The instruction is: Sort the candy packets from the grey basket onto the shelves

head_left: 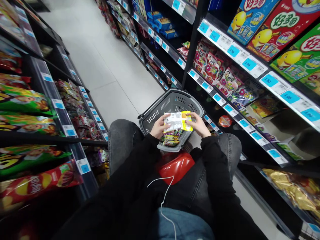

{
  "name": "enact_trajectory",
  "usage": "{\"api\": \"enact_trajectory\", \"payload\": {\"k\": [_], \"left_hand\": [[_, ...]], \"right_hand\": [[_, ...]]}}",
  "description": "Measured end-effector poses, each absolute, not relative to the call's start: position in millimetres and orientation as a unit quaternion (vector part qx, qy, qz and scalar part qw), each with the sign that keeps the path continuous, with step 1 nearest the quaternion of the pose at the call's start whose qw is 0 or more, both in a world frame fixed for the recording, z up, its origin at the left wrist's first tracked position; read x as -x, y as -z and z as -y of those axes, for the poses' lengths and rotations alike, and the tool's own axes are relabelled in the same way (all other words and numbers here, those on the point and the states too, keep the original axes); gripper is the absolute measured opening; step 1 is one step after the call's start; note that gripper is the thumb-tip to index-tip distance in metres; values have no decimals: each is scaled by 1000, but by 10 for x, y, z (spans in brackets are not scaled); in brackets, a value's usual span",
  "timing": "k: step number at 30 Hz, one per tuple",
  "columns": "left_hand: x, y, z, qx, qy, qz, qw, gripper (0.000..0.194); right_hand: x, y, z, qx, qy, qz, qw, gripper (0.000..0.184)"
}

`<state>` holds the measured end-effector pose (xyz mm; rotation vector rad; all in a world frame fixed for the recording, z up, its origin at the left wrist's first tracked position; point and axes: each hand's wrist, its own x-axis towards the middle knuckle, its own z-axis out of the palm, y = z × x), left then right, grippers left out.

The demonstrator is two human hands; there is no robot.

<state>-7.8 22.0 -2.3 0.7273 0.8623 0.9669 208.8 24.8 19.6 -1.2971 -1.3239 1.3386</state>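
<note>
In the head view, the left hand (158,127) and right hand (200,126) hold a white-and-yellow snack packet (176,122) over a grey perforated shopping basket (150,116). Both hands' fingers are clamped on it, one set at each end. Small snack packs (171,138) lie in the basket beneath.

The packet looks light and flexible; a loosened pinch at one end could let it fold or drop among the packs. Pulling too hard from both ends could strain its film.

The basket sits between the knees, with a glossy red object (178,167) just behind it. A loose white cord (162,202) trails over that object and could snag on a sleeve. The stocked right-hand shelf (226,40) and left-hand shelf (43,80) limit elbow room.
</note>
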Motion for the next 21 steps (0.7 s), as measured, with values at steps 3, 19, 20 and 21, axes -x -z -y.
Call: {"api": "enact_trajectory", "payload": {"k": [3, 19, 20, 21], "left_hand": [[85, 31, -223, -336, -440, -404, 729, 59], [60, 56, -265, -321, -462, -520, 643, 33], [55, 67, -267, -320, -463, -526, 638, 31], [50, 81, -268, -319, -464, -531, 633, 28]], "right_hand": [[-2079, -110, -265, 502, -567, 514, 403, 38], [-1890, -141, -245, 526, -509, 565, 381, 19], [-1883, -143, -244, 526, -509, 566, 381, 19], [-1875, -143, -243, 525, -510, 566, 380, 19]]}}
